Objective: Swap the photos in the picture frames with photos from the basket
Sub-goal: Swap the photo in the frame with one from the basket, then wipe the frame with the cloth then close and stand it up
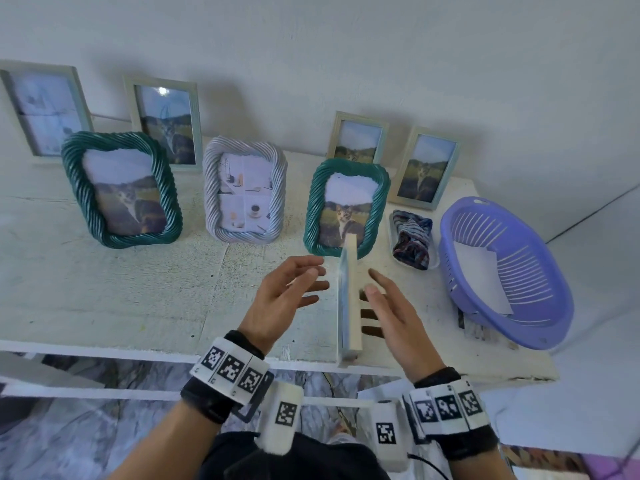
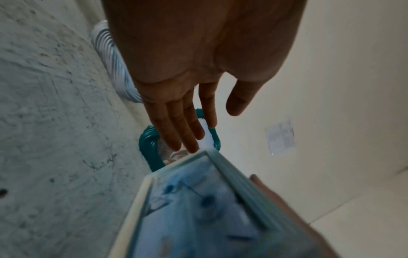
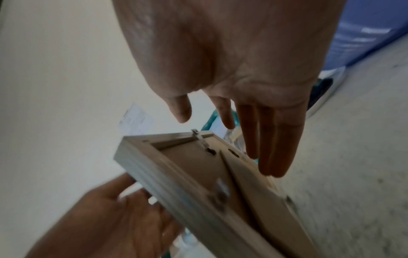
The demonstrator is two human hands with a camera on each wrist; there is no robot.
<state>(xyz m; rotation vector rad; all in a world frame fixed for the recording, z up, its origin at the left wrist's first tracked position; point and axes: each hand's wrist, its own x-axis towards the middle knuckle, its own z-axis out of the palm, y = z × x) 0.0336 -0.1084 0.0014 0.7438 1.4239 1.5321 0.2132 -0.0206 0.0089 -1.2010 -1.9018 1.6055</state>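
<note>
A pale wooden picture frame [image 1: 349, 299] stands edge-on near the table's front edge, between my two hands. Its glass side [image 2: 198, 209] faces my left hand [image 1: 311, 278], whose fingers are straight and apart from it. Its back, with a folding stand [image 3: 249, 185], faces my right hand [image 1: 377, 292]. The right hand's straight fingers [image 3: 271, 157] hover close to the stand; whether they touch it I cannot tell. The purple basket [image 1: 526, 271] at the right holds white photo sheets [image 1: 481, 278].
Rope-pattern frames stand in a row: teal [image 1: 121, 188], grey [image 1: 244, 188] and teal [image 1: 346, 206] just beyond my hands. Several pale frames lean on the wall behind. A striped cloth [image 1: 412, 239] lies in a small tray left of the basket.
</note>
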